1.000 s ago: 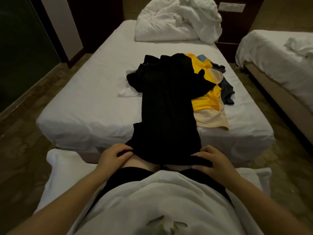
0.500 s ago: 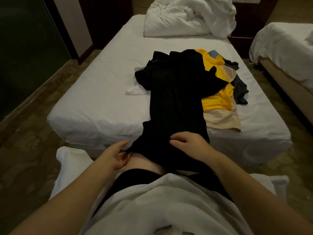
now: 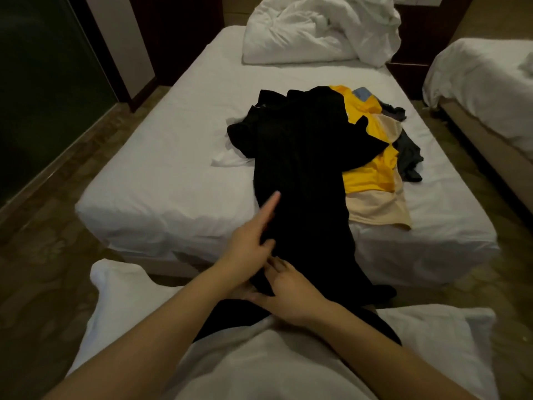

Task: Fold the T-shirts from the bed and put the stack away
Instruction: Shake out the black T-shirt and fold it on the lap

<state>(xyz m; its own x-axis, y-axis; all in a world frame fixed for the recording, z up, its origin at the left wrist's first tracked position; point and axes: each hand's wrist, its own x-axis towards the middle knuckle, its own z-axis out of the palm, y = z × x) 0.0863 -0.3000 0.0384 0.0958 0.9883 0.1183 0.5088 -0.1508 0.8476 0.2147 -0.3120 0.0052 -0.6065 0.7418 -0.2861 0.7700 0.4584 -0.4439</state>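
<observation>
Beneath black T-shirt point(image 3: 300, 168), half-hidden yellow shirt point(image 3: 372, 174)

the black t-shirt point(image 3: 300, 174) is matt cloth with a fine lengthwise rib. the yellow t-shirt point(image 3: 372, 174) is smooth cloth with a slight sheen. the beige t-shirt point(image 3: 375, 209) is smooth, matt cloth. the bed sheet point(image 3: 173, 157) is white matt cloth, lightly creased. the duvet point(image 3: 317, 27) is white cloth, heavily crumpled. the floor point(image 3: 43, 255) is a hard, mottled surface with a dull sheen.

White bed point(image 3: 161, 180) bears a T-shirt pile point(image 3: 372, 168) and crumpled duvet point(image 3: 317, 30).
</observation>
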